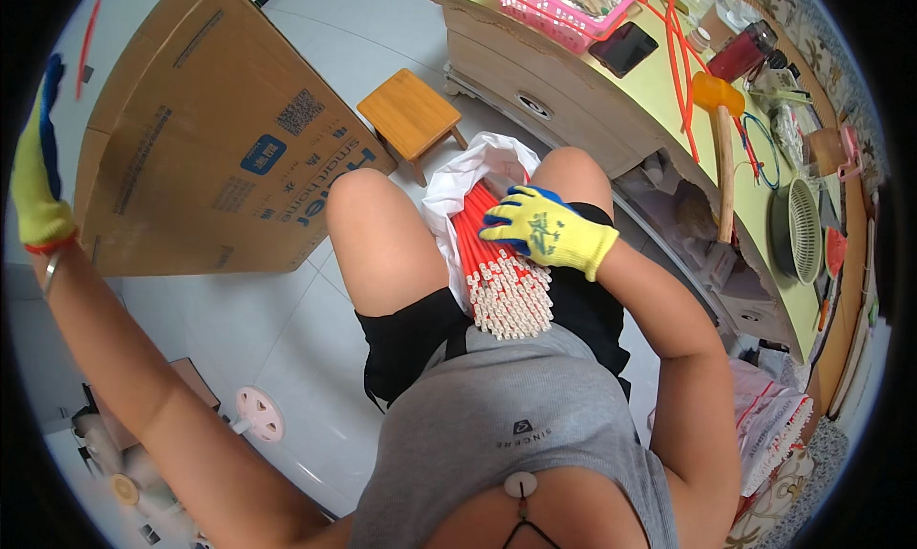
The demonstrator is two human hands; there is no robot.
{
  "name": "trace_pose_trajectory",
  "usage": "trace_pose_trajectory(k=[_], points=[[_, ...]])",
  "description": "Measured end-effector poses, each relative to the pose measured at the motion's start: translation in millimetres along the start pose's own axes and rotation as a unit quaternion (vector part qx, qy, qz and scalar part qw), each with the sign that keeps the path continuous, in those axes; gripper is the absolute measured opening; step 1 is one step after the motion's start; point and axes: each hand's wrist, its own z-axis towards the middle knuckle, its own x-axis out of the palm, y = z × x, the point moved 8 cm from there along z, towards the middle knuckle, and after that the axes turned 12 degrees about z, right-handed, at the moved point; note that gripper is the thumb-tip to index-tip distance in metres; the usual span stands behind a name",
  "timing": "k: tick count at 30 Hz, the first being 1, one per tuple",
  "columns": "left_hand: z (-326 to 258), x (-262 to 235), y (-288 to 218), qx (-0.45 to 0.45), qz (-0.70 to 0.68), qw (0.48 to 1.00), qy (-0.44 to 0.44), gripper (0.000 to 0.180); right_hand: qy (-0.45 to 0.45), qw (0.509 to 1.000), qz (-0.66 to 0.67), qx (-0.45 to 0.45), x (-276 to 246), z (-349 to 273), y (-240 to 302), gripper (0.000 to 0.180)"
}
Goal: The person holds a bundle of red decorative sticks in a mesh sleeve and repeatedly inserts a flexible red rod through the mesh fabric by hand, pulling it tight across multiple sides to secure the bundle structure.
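My left hand (43, 158), in a yellow glove with a blue palm, is raised at the far left with its fingers stretched out. Just beyond its fingertips, a thin red rod (88, 48) appears apart from the hand, slightly smeared. Between my thighs lies a thick bundle of red rods (468, 229) with white end pieces (511, 301) pointing toward me. Its far part sits inside a white plastic bag (487, 153). My right hand (549, 229), gloved alike, lies over the bundle with its fingers curled onto the rods; its palm side is hidden.
A large cardboard box (210, 138) stands at the left, beside a small wooden stool (409, 115). On the right, a pale green tabletop (659, 100) carries a pink basket (573, 14), a phone (624, 50), a mallet (723, 148) and a sieve basket (798, 229). A pink round-based stand (260, 413) is on the floor.
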Motion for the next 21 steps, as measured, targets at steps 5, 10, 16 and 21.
trace_pose_trajectory(k=[5, 10, 16, 21], points=[[-98.6, 52.9, -138.9, 0.216, -0.153, 0.961, 0.081, 0.030, -0.006, 0.996, 0.078, -0.036, 23.4, 5.0, -14.9, 0.038], [-241.1, 112.9, -208.6, 0.030, -0.413, 0.853, 0.317, 0.020, -0.450, 0.834, 0.315, 0.047, -140.8, -53.9, -4.3, 0.024], [-326.7, 139.2, -295.9, -0.108, -0.713, 0.568, 0.397, 0.033, -0.540, 0.459, 0.655, -0.262, -263.2, -205.2, -4.0, 0.032], [-355.3, 187.9, -304.9, -0.381, -0.803, 0.307, 0.340, 0.049, -0.540, 0.313, 0.738, -0.257, -218.1, -252.9, -34.7, 0.033]])
